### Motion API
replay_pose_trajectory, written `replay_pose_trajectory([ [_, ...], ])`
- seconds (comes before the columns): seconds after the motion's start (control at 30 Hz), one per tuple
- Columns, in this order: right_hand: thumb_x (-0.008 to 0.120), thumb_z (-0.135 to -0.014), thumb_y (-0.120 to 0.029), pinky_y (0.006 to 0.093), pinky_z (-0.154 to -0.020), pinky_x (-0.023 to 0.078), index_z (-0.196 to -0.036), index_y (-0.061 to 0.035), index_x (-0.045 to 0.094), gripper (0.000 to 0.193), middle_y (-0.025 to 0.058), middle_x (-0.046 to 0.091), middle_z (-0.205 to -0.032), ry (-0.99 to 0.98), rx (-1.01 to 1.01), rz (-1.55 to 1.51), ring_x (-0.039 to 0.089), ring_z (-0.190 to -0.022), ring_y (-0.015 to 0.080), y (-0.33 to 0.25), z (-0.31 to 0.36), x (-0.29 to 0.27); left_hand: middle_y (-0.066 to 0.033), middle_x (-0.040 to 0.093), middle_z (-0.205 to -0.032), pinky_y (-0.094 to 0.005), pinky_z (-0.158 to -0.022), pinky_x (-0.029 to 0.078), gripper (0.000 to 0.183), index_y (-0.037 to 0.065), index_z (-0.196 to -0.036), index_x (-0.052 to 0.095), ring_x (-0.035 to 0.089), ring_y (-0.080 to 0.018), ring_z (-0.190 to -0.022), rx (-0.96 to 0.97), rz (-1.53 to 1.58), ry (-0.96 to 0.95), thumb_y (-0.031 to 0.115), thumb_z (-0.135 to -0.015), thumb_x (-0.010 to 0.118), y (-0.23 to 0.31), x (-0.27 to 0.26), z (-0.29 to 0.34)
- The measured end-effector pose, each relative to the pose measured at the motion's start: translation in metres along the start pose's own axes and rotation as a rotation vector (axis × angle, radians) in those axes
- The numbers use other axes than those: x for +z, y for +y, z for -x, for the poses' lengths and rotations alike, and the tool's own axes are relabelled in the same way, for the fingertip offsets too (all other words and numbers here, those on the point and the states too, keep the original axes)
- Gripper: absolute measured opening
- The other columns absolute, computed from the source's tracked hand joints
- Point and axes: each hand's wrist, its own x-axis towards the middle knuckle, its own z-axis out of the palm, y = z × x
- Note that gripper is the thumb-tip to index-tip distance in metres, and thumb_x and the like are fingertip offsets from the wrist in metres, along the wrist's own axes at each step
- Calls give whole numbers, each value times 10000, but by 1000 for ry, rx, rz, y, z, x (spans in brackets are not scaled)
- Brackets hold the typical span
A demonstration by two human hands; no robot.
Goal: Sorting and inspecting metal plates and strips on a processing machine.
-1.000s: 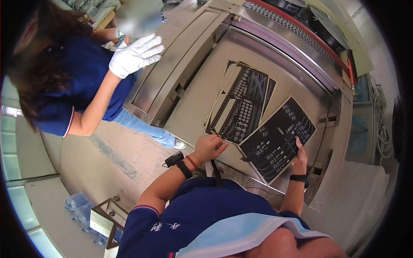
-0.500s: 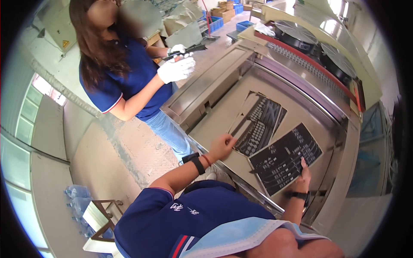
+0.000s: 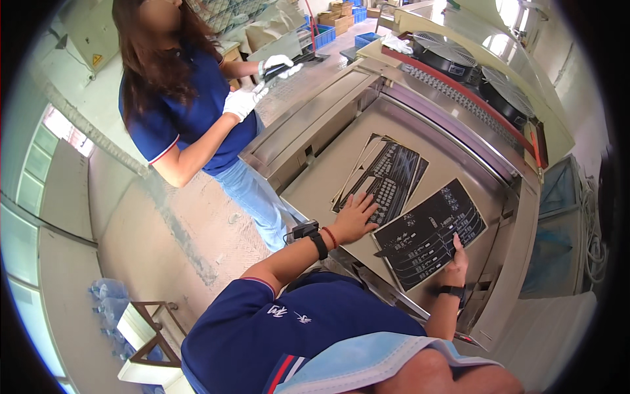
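My left hand lies with fingers spread on the near left end of a loose stack of black sheets with pale printed patterns. The sheets are fanned slightly, with thin edges showing on the left. My right hand grips a separate black printed sheet by its right side, thumb on top and fingers hidden underneath. This sheet is tilted, to the right of the stack and nearer me. Both are over the flat bed of a metal machine.
Raised metal walls frame the bed; a purple-tinted roller bar crosses its far side. Beyond are round black fans under a raised cover. At the left, a co-worker's gloved hands hold a dark flat thing. Water bottles stand on the floor.
My left hand has gone from curled fingers at the stack's near edge to spread fingers on top of it. The co-worker's nearer gloved hand has moved left and my right hand keeps its hold.
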Motion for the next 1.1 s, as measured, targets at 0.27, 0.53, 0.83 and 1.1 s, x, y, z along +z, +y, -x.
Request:
replay_pose_trajectory([
  [0.27, 716, -827, -186, 437, -885, 523, -1208, 26, 541, 469, 156, 638, -1132, -7, 13, 34, 638, -977, 319, -3, -8, -26, -114, 347, -1483, -551, -1121, 157, 601, 143, -1409, 402, 264, -302, -1396, 57, -76, -124, 471, -913, 489, -42, -1, 14],
  [0.53, 691, -852, -188, 426, -913, 506, -1226, 23, 535, 457, 147, 635, -1151, 61, 3, 7, 633, -994, 302, -1, -14, -12, -146, 316, -1493, -578, -1109, 144, 739, 94, -1402, 392, 258, -322, -1397, 52, -56, -166, 523, -830, 575, -60, -33, 48],
  [0.83, 711, -833, -156, 422, -878, 527, -1176, 14, 565, 410, 150, 651, -1101, 95, 1, 39, 645, -962, 298, -4, -7, -7, -171, 276, -1502, -540, -1128, 117, 1002, 103, -1440, 329, 226, -318, -1409, 153, -145, -282, 582, -653, 724, -16, -48, 89],
  [1.1, 704, -835, -143, 442, -872, 533, -1190, 25, 550, 422, 168, 644, -1108, 68, 26, 48, 645, -960, 317, -7, -5, -2, -123, 580, -1214, -461, -1062, 346, 434, 91, -1181, 586, 535, -287, -1145, 313, -6, 116, 106, -747, 589, -32, -31, 117],
])
